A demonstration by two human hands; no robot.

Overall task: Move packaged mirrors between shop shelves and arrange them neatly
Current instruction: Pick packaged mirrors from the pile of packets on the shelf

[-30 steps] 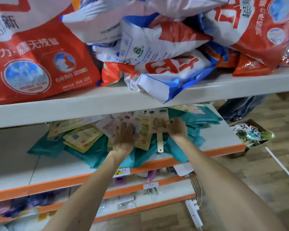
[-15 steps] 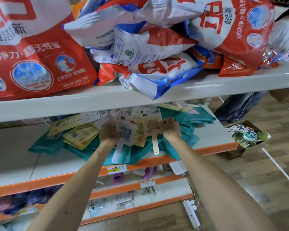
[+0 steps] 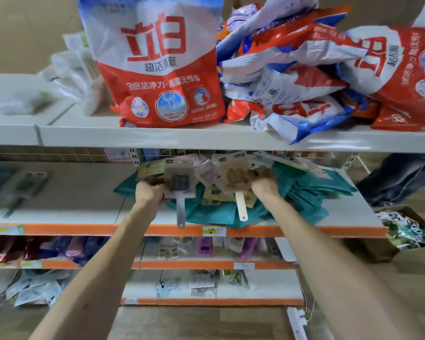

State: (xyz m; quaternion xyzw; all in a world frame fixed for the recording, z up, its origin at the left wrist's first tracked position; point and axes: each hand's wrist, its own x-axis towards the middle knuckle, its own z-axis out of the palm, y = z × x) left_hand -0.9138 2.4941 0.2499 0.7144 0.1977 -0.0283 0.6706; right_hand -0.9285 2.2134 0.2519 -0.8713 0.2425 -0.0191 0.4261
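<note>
Red 立白 detergent bag (image 3: pixel 157 69) above; left hand (image 3: pixel 149 192), right hand (image 3: pixel 264 188) each grip packaged mirrors (image 3: pixel 180 182); 7元 tag (image 3: pixel 244 265) below.

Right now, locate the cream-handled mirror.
In the head view, the cream-handled mirror is right of centre, gripped by the right hand above the teal packs, beside the grey-handled mirror.

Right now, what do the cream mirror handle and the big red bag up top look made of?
The cream mirror handle looks like smooth plastic, judging by its moulded hang hole. The red bag seems glossy plastic film: creased, shiny.
</note>
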